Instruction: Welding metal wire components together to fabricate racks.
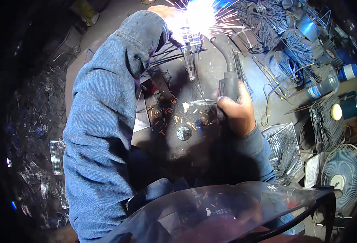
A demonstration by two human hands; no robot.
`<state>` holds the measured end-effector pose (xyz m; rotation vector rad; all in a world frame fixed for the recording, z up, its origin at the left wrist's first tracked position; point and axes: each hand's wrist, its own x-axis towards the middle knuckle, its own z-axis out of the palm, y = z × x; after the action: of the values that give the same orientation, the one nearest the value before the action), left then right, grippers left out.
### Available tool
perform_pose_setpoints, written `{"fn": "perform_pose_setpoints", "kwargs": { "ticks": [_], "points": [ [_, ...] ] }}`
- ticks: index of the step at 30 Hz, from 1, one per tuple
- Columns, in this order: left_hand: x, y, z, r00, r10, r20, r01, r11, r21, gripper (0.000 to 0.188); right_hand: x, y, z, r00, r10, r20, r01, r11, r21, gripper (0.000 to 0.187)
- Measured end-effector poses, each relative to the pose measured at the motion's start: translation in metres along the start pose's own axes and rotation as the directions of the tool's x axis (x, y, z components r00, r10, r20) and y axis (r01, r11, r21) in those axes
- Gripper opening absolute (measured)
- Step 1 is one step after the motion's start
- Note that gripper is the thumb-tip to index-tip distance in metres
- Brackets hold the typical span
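A: What is the right hand point(243, 111) doing?
B: It grasps the black handle of a welding torch point(228, 87), fingers wrapped round and thumb along the near side. The torch's curved neck leads up to a white glare point(200, 18) throwing sparks at the top of the view.

A: And the left hand point(161, 11)?
B: It sits just left of the glare, at the end of a blue denim sleeve point(101, 109). The light washes out the fingers, so I cannot tell whether it grips anything.

A: Where is the metal piece point(190, 67)?
B: Just below the glare, over the grey desk point(211, 67), its upper end lost in brightness. Dark thin rods point(166, 56) lie to its left.

A: Anything nearer the wearer?
B: Small orange-brown stubs point(176, 119) are scattered on the desk, and a see-through visor point(211, 206) crosses the lower edge.

A: On the right?
B: Heaped metal rods point(265, 20), a plastic bottle point(326, 87) on its side, and a white fan point(342, 172) lower down.
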<state>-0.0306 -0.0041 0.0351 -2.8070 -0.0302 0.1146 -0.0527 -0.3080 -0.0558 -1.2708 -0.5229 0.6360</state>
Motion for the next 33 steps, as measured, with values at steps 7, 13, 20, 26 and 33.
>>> {"fn": "perform_pose_setpoints", "kwargs": {
  "ticks": [7, 13, 20, 26, 33],
  "points": [
    [-0.016, 0.052, -0.042, 0.967, -0.235, 0.096, 0.233, 0.972, 0.032, 0.067, -0.013, -0.004, -0.013, 0.997, 0.078, 0.0, -0.078, 0.995, 0.07, 0.028],
    [-0.017, 0.055, -0.042, 0.963, -0.254, 0.085, 0.253, 0.967, 0.027, 0.067, -0.021, -0.002, -0.022, 0.984, 0.155, 0.092, -0.169, 0.972, 0.166, 0.029],
    [-0.006, 0.042, -0.025, 0.958, -0.266, 0.104, 0.263, 0.964, 0.041, 0.038, -0.022, -0.004, -0.018, 0.979, 0.199, 0.031, -0.201, 0.975, 0.09, 0.028],
    [0.013, 0.005, 0.0, 0.952, -0.284, 0.119, 0.284, 0.959, 0.01, 0.038, -0.022, 0.0, -0.013, 0.988, 0.147, 0.053, -0.152, 0.98, 0.128, 0.025],
    [-0.001, 0.038, -0.023, 0.947, -0.292, 0.13, 0.284, 0.956, 0.076, 0.057, -0.021, -0.003, -0.019, 0.976, 0.201, 0.083, -0.211, 0.968, 0.134, 0.031]
  ]
}}
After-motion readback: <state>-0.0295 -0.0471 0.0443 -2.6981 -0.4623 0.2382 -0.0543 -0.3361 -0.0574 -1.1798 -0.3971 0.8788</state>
